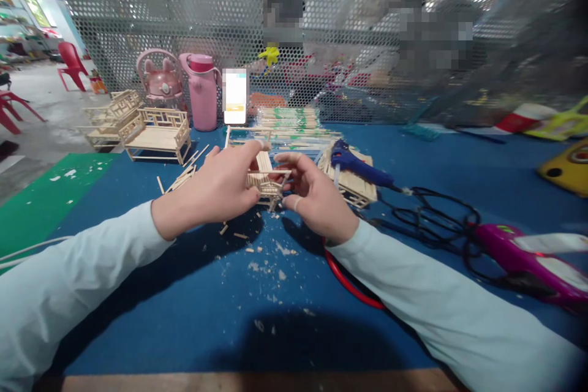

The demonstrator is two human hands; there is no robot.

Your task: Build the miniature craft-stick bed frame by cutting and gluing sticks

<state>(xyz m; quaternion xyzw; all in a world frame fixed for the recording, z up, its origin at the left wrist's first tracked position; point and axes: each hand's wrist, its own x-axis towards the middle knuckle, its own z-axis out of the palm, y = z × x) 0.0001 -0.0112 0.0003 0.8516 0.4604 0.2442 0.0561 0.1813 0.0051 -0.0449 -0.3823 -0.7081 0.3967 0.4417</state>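
A small model bench made of thin wooden sticks [265,182] stands on the blue table between my hands. My left hand [225,184] is closed on its left side, thumb at the front and fingers over the top and behind. At its right end is my right hand [319,199], with curved fingers and the thumb held apart; whether the fingertips touch the sticks is hard to see. Tape or a similar pale wrap shows on some right fingers. Loose sticks [181,179] lie to the left of my left hand.
Finished stick benches [156,135] stand at the back left. A pink bottle [203,95], a lit phone [235,98] and bundled sticks [289,117] line the mesh. To the right, a blue glue gun [361,165] rests on another stick model [353,187], near black cable and a purple tool [519,257].
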